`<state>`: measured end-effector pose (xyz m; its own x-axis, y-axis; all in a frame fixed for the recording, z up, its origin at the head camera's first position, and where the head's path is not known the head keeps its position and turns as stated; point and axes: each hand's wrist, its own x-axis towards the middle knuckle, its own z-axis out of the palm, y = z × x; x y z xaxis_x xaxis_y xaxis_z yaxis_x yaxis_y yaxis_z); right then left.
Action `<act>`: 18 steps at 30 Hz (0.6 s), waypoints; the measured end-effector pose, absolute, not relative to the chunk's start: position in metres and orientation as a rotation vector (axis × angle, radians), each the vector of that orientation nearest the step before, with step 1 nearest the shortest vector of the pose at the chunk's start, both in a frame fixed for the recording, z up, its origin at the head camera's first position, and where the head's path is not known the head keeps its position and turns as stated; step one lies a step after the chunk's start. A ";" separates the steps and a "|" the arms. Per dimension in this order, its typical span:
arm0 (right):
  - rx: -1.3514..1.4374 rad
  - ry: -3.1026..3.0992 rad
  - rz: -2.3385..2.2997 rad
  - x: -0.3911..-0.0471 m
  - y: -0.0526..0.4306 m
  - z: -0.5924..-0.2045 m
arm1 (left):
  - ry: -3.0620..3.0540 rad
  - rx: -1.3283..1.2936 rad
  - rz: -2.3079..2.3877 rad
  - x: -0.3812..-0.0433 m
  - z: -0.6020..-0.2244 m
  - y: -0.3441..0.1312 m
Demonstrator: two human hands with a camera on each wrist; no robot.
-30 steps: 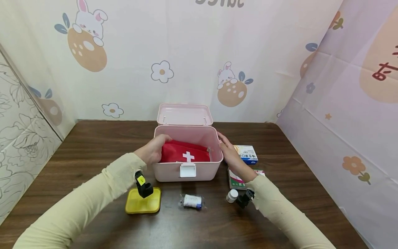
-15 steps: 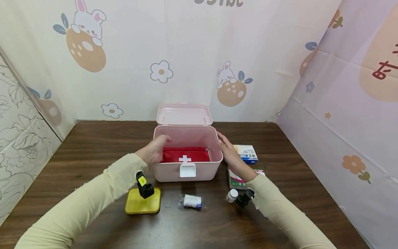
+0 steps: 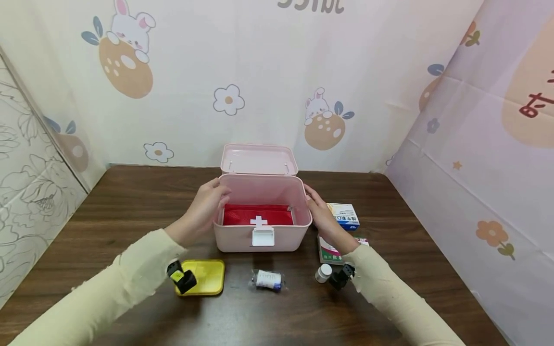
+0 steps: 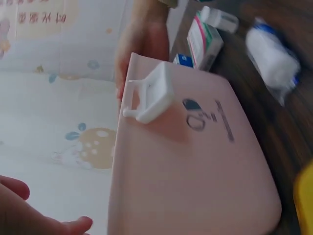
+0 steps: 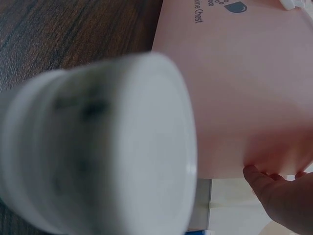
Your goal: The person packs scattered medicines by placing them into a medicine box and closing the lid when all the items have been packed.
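Near side: wrapped roll (image 3: 268, 279) and yellow case (image 3: 209, 279) on the table (image 3: 143, 202), bottle (image 3: 323, 273) off the pink box (image 3: 233, 241)'s front right corner. Left hand (image 3: 200, 210) has let go of the red pouch (image 3: 240, 215), now by the box's left edge, holding nothing. Pouch, raised a second ago, lies low inside; placement looks done. Right hand (image 3: 321, 214) rests fingers on the right wall, not clenched. Lid (image 3: 259, 161) open toward table's back edge.
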<state>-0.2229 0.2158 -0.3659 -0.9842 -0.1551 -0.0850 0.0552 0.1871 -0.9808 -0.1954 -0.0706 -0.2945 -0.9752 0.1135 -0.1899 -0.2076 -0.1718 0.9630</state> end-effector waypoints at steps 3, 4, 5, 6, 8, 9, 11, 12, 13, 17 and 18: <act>-0.111 2.289 -1.902 -0.224 0.217 -0.365 | 2.122 0.035 2.173 -0.179 -0.293 -0.083; -0.114 2.290 -1.904 -0.224 0.217 -0.365 | 2.206 0.087 2.136 -0.173 -0.294 -0.087; -0.119 2.292 -1.906 -0.224 0.217 -0.364 | 2.273 0.146 2.113 -0.168 -0.295 -0.092; -0.120 2.294 -1.906 -0.225 0.217 -0.364 | 2.340 0.197 2.083 -0.163 -0.297 -0.097; -0.115 2.290 -1.906 -0.225 0.217 -0.365 | 2.467 0.288 2.000 -0.153 -0.304 -0.106; -0.109 2.285 -1.906 -0.224 0.217 -0.366 | 2.518 0.328 1.961 -0.148 -0.309 -0.111; -0.096 2.276 -1.906 -0.224 0.217 -0.368 | 2.616 0.376 1.843 -0.141 -0.321 -0.120; -0.094 2.271 -1.906 -0.224 0.217 -0.369 | 2.667 0.395 1.763 -0.137 -0.328 -0.125; -0.093 2.268 -1.905 -0.224 0.216 -0.369 | 2.707 0.418 1.675 -0.134 -0.335 -0.129; -0.112 2.275 -1.914 -0.223 0.216 -0.369 | 2.813 0.532 1.294 -0.126 -0.362 -0.141; -0.128 2.278 -1.915 -0.224 0.216 -0.368 | 2.826 0.579 1.209 -0.125 -0.368 -0.143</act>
